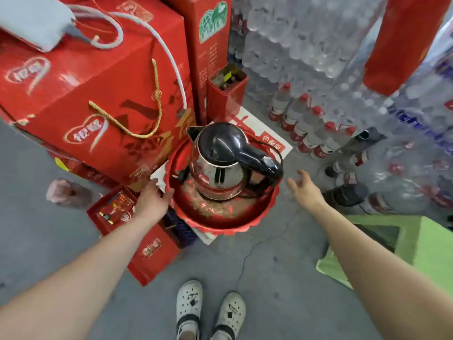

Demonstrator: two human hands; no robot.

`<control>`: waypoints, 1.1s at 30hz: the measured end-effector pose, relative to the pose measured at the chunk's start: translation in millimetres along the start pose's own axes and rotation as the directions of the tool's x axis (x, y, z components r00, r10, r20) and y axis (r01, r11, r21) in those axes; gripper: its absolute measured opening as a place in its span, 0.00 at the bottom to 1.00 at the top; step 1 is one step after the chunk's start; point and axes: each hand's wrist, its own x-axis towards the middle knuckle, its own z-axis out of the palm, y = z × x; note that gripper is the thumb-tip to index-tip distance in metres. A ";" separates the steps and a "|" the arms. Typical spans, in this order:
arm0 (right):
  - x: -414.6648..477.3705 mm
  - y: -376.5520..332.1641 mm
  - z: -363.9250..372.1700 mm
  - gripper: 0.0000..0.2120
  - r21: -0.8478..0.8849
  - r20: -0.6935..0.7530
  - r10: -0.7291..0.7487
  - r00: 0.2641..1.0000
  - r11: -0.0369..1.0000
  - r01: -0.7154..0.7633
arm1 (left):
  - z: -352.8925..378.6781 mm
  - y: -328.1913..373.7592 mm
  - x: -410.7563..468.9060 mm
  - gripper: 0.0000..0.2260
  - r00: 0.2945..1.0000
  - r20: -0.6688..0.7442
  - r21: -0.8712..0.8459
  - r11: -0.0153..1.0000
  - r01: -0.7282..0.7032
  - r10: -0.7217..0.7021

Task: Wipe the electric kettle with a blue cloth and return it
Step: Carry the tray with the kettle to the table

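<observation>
Topping a round tray [220, 229], steel kettle [220, 173] gleams.

The kettle [220, 165] stands upright on a red tray [220, 228]. My left hand [152, 200] rests on the tray's rim. My right hand [304, 188] hovers beside it, fingers spread, touching nothing.

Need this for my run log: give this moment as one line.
kettle upright on red tray | left hand at tray rim, grip unclear | right hand open, apart from kettle | blue cloth not in view
</observation>
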 end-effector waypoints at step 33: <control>-157.1 69.7 -29.2 0.17 0.615 -0.080 0.128 0.989 0.787 -0.052 | -23.4 66.4 -76.4 0.29 0.968 0.156 -0.321 0.937 -0.140 0.198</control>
